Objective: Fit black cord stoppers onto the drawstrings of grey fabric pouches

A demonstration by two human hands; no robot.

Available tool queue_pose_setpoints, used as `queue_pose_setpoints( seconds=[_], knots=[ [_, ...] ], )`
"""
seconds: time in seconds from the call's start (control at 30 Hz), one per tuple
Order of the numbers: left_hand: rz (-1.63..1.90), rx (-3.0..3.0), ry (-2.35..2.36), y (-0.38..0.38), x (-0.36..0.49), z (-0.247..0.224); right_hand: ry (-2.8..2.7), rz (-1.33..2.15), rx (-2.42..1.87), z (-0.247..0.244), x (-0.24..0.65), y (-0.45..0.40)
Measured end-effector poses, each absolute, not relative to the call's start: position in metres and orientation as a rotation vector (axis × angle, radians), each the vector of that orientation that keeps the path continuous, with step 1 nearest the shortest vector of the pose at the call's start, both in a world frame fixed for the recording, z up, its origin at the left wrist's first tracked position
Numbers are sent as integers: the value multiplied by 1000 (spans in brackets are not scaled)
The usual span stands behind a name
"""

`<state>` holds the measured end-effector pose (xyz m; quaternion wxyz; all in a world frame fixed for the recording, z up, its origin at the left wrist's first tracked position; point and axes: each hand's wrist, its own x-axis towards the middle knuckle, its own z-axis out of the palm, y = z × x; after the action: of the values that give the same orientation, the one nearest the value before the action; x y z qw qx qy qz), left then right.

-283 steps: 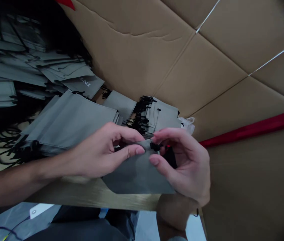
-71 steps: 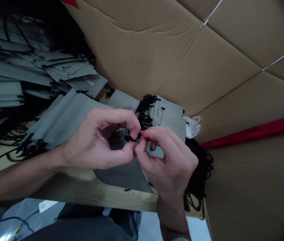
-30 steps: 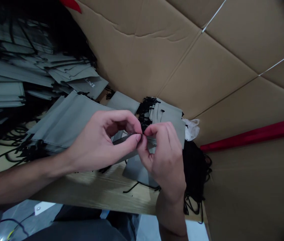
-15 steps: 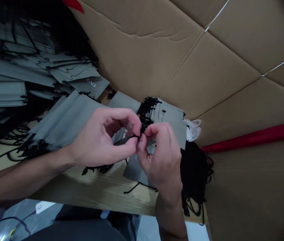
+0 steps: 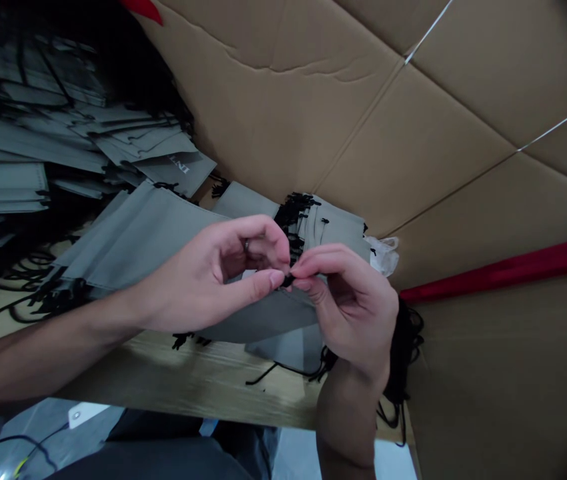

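Observation:
My left hand (image 5: 198, 283) is curled, with its thumb and fingertips closed at a short black cord end (image 5: 288, 281). From the other side my right hand (image 5: 361, 310) pinches the same bit of cord between thumb and forefinger, so the fingertips of both hands almost meet. A grey fabric pouch (image 5: 258, 319) hangs or lies just below the fingers; its join to the cord is hidden. To the left lies a stack of grey drawstring pouches (image 5: 148, 227) with black cord ends.
More grey pouches (image 5: 338, 230) with black knots lie beyond my hands, beside a clear plastic bag (image 5: 386, 255). Black cords (image 5: 403, 353) bunch at the right. A large pouch pile (image 5: 28, 140) fills the left. Cardboard (image 5: 288, 120) walls the far side, with a red strip (image 5: 513, 267).
My right hand has shifted right and turned, its fingers now straighter. The left fingertips have moved slightly right. More of the grey pouch shows beneath the hands.

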<state>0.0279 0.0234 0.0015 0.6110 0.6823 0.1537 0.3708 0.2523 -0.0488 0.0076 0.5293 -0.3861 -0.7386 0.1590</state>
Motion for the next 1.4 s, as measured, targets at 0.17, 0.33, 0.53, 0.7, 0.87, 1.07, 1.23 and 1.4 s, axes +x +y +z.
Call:
queue_pose_setpoints(
  seconds=[0.17,0.33,0.53,0.7,0.87,1.07,1.23,1.4],
  knots=[
    [644,1708,392,22,32,-1,-1627,348,-1053,13,250,-60],
    [494,1607,424,23,32,-1,-1589,420,-1060,22,260,-66],
    [565,1757,426,19,29,1,-1734,602,-971,21,267,-60],
    [663,1947,398,15,26,1,-1745,604,-963,21,263,-58],
    [749,2057,333,16,24,5,-1727,719,-943,21,266,-57],
    [599,2017,174,23,18,10,-1639,979,-848,8,273,-52],
    [649,2002,226,25,13,12,-1732,924,-793,6,281,-53],
    [727,2121,331,24,12,15,-1933,490,-1073,23,277,-67]
  ],
)
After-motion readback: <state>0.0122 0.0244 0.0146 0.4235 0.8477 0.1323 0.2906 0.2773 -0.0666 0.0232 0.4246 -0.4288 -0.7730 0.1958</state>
